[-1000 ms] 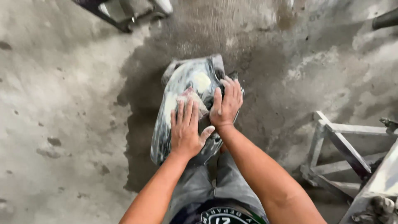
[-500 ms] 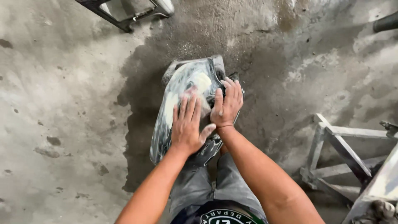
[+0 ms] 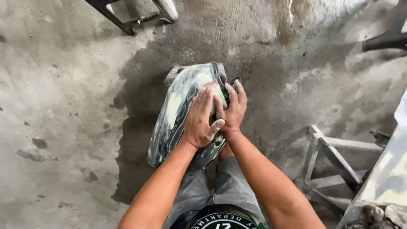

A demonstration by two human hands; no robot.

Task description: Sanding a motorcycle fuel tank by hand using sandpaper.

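Observation:
A curved, dark body panel (image 3: pixel 171 121) with pale filler patches rests against my knees over a wet concrete floor. My left hand (image 3: pixel 199 121) lies flat on its upper surface, fingers together and pointing away from me. Beside it, my right hand (image 3: pixel 232 108) curls over the panel's right edge and grips it. Whether anything lies under my left palm is hidden.
A grey metal stand (image 3: pixel 335 163) sits low on the right, next to a pale dusty panel (image 3: pixel 388 178). A dark frame with a pale part (image 3: pixel 135 12) lies at the top left. A dark object (image 3: pixel 388 38) crosses the top right corner. A dark wet patch (image 3: pixel 140 127) surrounds the panel.
My left hand has slid forward up the panel, away from my body. The right hand keeps its place on the panel's right edge.

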